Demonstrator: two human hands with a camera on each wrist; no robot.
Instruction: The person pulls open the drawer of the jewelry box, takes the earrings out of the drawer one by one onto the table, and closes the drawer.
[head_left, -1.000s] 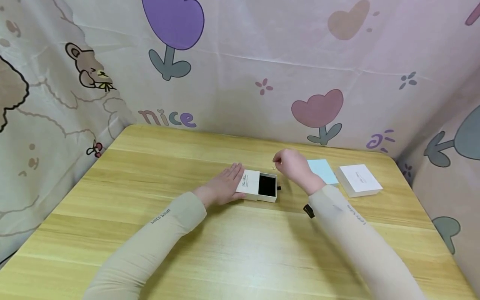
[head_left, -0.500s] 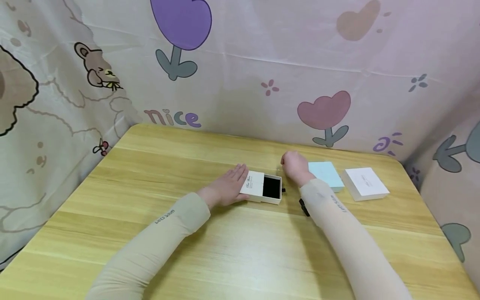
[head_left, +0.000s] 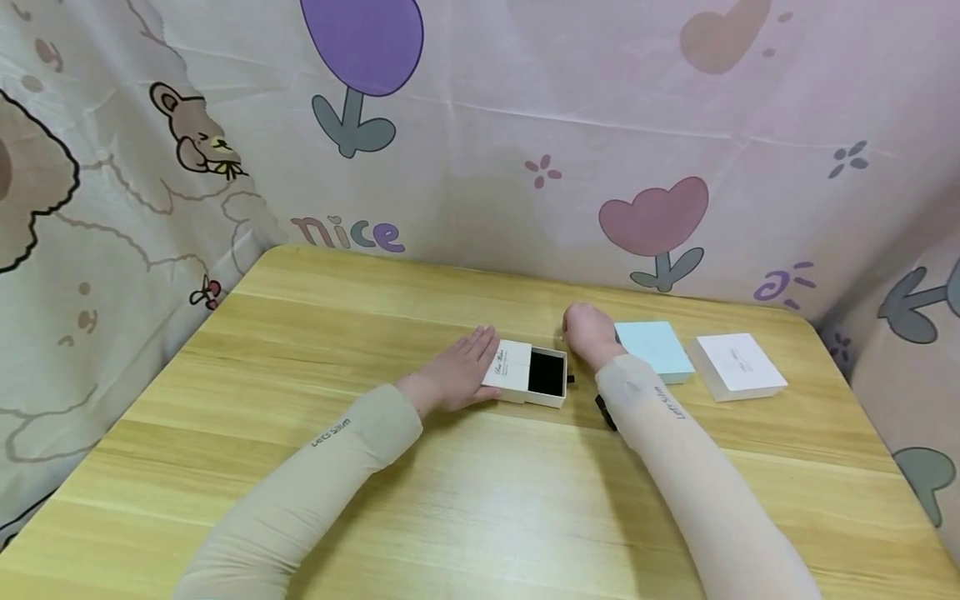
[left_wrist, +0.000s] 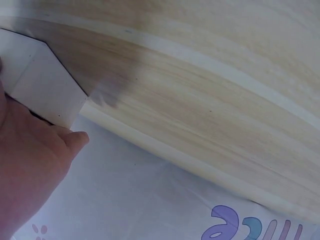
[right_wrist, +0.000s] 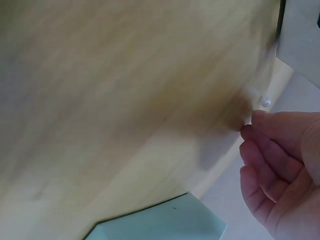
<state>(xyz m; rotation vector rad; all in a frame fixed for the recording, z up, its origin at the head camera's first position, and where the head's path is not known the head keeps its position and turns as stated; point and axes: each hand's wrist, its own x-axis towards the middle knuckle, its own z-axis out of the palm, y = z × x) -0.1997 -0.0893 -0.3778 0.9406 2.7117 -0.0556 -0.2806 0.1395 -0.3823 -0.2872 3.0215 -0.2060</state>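
Near the middle of the table is a small white slide-out box (head_left: 513,363) with lettering on its sleeve. Its tray (head_left: 548,372), black inside with a black pull tab, stands part-way out to the right. My left hand (head_left: 459,371) holds the sleeve's left end, the thumb along the front and straight fingers at the back. Just beyond the tab, my right hand (head_left: 590,333) has its thumb and fingertips brought together. A tiny pearl-like bead (right_wrist: 266,102) shows right at the thumb tip, seemingly pinched there; whatever joins it to the fingers is hidden.
A light blue box (head_left: 654,352) and another white box (head_left: 740,367) sit on the wooden table (head_left: 480,500) to the right. A black object (head_left: 605,413) shows beside the right wrist. A patterned cloth (head_left: 480,167) hangs behind the table.
My right forearm has swung inward and lower, and the right hand has turned, its fingers less visible from the head. The left hand stays on the box. The head view has shifted slightly.
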